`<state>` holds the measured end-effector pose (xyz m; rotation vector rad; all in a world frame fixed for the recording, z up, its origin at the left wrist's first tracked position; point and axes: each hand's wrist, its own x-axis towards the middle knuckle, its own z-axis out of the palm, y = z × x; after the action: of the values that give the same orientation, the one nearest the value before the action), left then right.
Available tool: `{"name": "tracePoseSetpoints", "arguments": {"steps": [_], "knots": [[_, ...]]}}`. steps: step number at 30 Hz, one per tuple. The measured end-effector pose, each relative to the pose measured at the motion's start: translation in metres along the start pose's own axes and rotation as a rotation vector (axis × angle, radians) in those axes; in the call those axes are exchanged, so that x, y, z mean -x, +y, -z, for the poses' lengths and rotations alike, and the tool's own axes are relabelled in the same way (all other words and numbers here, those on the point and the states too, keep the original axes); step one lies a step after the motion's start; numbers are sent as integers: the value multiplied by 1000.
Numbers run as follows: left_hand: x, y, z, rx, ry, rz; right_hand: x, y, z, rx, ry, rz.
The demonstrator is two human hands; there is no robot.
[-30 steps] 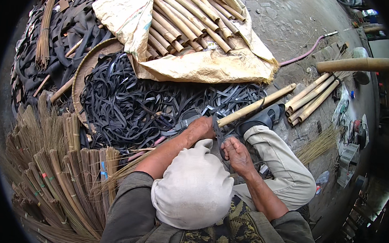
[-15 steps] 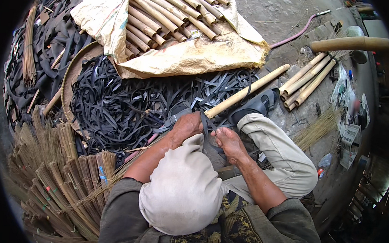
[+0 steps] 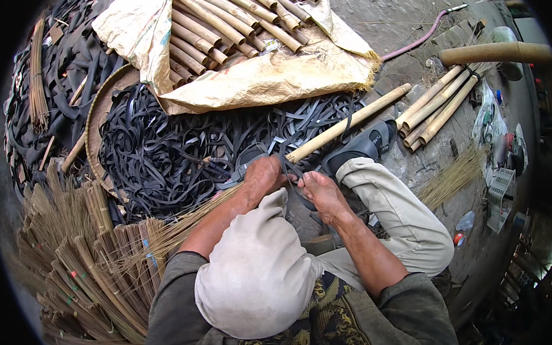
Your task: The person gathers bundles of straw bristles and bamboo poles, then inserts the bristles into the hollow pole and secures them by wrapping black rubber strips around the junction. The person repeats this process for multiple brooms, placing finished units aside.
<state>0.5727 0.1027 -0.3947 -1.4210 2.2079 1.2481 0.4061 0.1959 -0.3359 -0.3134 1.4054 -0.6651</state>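
My left hand is closed around a bundle of thin dry stalks, which runs back under my left forearm. Just beyond its fingers lies the frayed near end of a long bamboo pole, slanting away to the right. Close beside, my right hand is closed with thumb and fingers pinched on a dark rubber strip that passes between both hands. My raised left knee in pale trousers hides part of the stalks and of my left wrist's underside.
A tangle of dark rubber strips lies in front. Farther out, cut bamboo tubes rest on a pale woven sack. Broom-stalk bundles stand at left. A tied bamboo bundle and loose bristles lie at right.
My right hand has come closer to my left, and the strip's loop between them is smaller. More of the stalk bundle shows along my left forearm. The bamboo pole's near end has shifted slightly.
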Motion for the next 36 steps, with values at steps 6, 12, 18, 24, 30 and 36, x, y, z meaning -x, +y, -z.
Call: {"name": "tracePoseSetpoints", "arguments": {"steps": [6, 12, 18, 24, 30, 36], "knots": [[-9, 3, 17, 59, 8, 154, 35, 28, 23, 309, 16, 124], [14, 25, 60, 338, -46, 53, 24, 51, 42, 840, 157, 384], [38, 47, 84, 695, -551, -151, -45, 5, 32, 1051, 244, 785], [18, 40, 83, 703, -608, -133, -33, -45, 20, 995, 158, 912], [4, 21, 41, 173, -54, -90, -2, -91, 9, 1172, 158, 296], [1, 10, 11, 68, -63, -43, -71, -87, -26, 1648, 226, 313]]}}
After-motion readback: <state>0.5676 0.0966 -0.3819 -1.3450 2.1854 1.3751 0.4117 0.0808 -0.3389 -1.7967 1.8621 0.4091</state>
